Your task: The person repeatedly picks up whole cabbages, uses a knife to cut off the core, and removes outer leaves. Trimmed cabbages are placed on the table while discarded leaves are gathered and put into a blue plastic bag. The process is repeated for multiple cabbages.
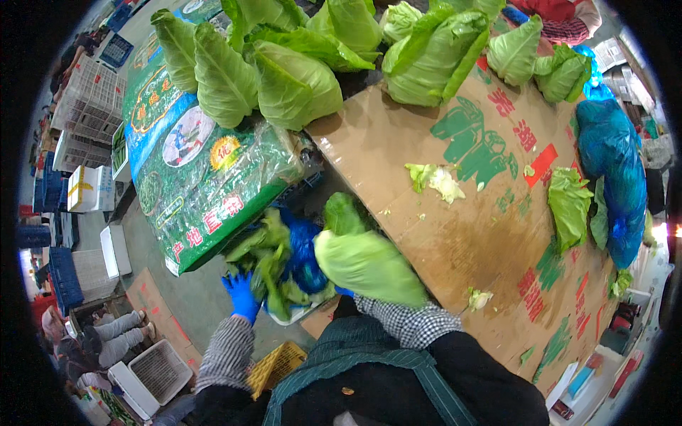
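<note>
My left hand, in a blue glove, has its fingers spread beside loose green outer leaves. These leaves and a blue plastic bag lie low in the gap before me. My right hand, also gloved in blue, is mostly hidden under a blurred pointed cabbage that it holds; a darker leaf stands out at the cabbage's upper end. Several more pointed cabbages are piled along the far side. Leaf scraps lie on the printed cardboard to the right.
A green printed package borders the gap on the left. Filled blue bags lie along the right edge. A yellow crate is low beside my left sleeve. A person's checked sleeve shows at the upper right; stacked white crates stand far left.
</note>
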A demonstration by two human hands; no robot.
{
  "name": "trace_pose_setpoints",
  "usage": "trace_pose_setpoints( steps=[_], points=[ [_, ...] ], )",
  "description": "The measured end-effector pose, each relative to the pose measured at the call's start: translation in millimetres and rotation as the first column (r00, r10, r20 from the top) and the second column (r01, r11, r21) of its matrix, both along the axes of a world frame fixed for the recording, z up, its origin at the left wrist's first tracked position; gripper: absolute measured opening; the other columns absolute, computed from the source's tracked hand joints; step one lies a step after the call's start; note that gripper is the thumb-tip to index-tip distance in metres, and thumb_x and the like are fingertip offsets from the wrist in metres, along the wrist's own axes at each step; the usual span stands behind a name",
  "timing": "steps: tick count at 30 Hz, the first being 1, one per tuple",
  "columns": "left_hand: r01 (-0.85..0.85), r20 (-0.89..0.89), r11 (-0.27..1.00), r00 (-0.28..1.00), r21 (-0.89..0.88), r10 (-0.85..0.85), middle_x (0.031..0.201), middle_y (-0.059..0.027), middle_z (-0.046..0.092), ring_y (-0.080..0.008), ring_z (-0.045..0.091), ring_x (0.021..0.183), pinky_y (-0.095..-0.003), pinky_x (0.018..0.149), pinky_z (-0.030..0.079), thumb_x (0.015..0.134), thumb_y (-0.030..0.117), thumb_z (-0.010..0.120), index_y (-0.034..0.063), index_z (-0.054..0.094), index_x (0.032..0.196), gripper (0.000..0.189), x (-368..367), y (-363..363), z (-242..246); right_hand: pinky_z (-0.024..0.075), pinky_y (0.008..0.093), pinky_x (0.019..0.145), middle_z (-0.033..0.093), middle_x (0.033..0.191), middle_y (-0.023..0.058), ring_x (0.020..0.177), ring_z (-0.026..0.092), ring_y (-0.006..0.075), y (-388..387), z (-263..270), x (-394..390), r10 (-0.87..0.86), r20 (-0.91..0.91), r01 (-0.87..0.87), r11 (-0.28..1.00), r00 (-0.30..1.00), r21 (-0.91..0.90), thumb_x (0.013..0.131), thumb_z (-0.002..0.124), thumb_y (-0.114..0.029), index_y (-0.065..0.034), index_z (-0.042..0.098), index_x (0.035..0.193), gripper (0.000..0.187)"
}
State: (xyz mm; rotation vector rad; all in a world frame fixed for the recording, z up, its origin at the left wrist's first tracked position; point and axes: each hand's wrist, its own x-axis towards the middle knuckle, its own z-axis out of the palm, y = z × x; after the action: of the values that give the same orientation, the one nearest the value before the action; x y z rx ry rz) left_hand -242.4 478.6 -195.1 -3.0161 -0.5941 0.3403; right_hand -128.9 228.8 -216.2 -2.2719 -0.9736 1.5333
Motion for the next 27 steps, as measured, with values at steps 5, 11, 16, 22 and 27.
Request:
trace_pose_setpoints(
  steps=[5,11,16,22,27],
  points=[
    [-0.297,-0.143,0.577,0.944,-0.761,0.298,0.131,-0.0238,0.054,-0.0391,0.053,0.120,-0.0442,0.100,0.043,0.079,0.029,0.074,0.0012,0.050,0.133,0.065,33,-9,-141,0.0420,0.0438,0.104,0.046,0.140,0.0219,0.127,0.047,0.0346,-46,7,-8,-0.287,-0.180,0.306,0.947,0.941,0.093,0.096,0.055,-0.034,-0.0048,0.028,0.148,0.065],
    [-0.279,-0.196,0.119,0.866,-0.953,0.461,0.087,-0.0065,0.062,-0.0149,0.052,0.062,-0.0307,0.053,0.041,0.091,0.018,0.059,0.0019,0.048,0.131,0.045,56,-48,-173,0.0466,0.0402,0.096,0.051,0.134,0.0207,0.117,0.055,0.0299,-63,70,-1,-0.581,-0.603,0.830,0.472,0.547,0.298,0.089,0.065,-0.027,-0.0118,0.038,0.145,0.064],
    [-0.351,-0.348,-0.097,0.781,-0.931,0.518,0.095,-0.0076,0.063,-0.0140,0.054,0.069,-0.0290,0.059,0.044,0.091,0.021,0.060,-0.0003,0.053,0.126,0.041,65,-71,-101,0.0462,0.0397,0.094,0.056,0.124,0.0190,0.112,0.057,0.0315,-151,158,16,-0.717,0.112,0.414,0.515,0.688,0.751,0.089,0.065,-0.022,-0.0047,0.049,0.134,0.051],
    [0.290,0.392,0.359,0.884,-0.887,0.255,0.121,-0.0165,0.061,-0.0255,0.058,0.113,-0.0358,0.099,0.044,0.089,0.005,0.063,-0.0013,0.056,0.125,0.037,120,-144,49,0.0295,0.0443,0.111,0.038,0.145,0.0204,0.133,0.037,0.0334,-305,182,-47,-0.888,0.449,0.560,0.323,-0.101,0.763,0.078,0.076,-0.020,-0.0005,0.037,0.142,0.077],
    [0.788,0.726,0.368,0.607,-0.494,-0.324,0.146,-0.0233,0.038,-0.0396,0.038,0.133,-0.0444,0.109,0.034,0.081,0.018,0.073,0.0053,0.039,0.144,0.073,250,-233,133,0.0243,0.0514,0.112,0.020,0.153,0.0269,0.141,0.022,0.0413,-274,123,-66,-0.642,0.752,0.646,0.638,0.148,0.418,0.082,0.070,-0.044,-0.0068,0.030,0.148,0.085]
  ],
)
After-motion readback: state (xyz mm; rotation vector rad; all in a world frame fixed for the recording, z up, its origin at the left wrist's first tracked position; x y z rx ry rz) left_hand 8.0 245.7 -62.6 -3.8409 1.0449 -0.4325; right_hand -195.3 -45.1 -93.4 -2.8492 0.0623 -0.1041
